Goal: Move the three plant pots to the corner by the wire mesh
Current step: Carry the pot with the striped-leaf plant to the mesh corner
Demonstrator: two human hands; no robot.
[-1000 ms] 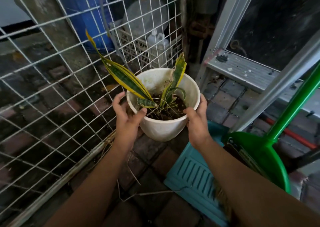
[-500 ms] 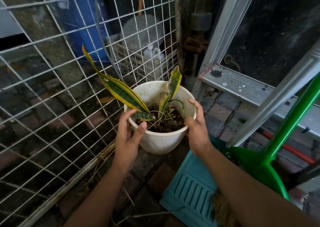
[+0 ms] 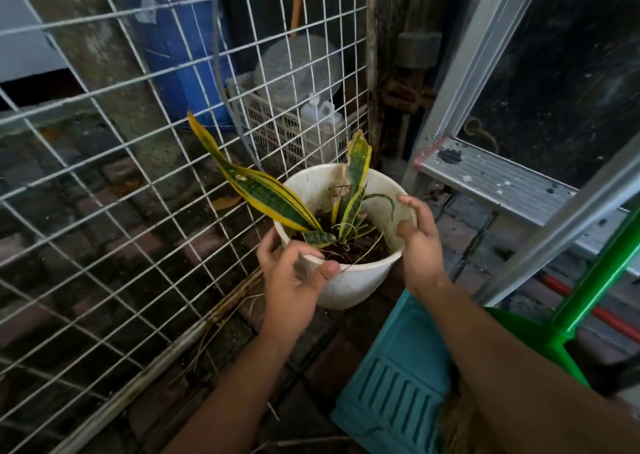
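Note:
A white plant pot (image 3: 349, 287) with a yellow-edged snake plant (image 3: 266, 197) stands on the brick floor, close against the wire mesh (image 3: 138, 176) near its corner post. My left hand (image 3: 291, 280) is at the pot's near-left rim, its fingers curled loosely and its thumb outside the wall, not gripping. My right hand (image 3: 419, 249) hovers at the right rim with its fingers spread, off the pot. Only this one pot is in view.
A teal slatted plastic piece (image 3: 391, 377) lies on the floor under my right forearm. A green dustpan with a long handle (image 3: 595, 287) and an aluminium ladder step (image 3: 491, 180) stand on the right. Behind the mesh are a blue barrel (image 3: 180, 55) and a basket (image 3: 277, 128).
The pot went down from my hands to the floor by the mesh. Both hands let go: the right opened off the rim and the left thumb came out of the pot.

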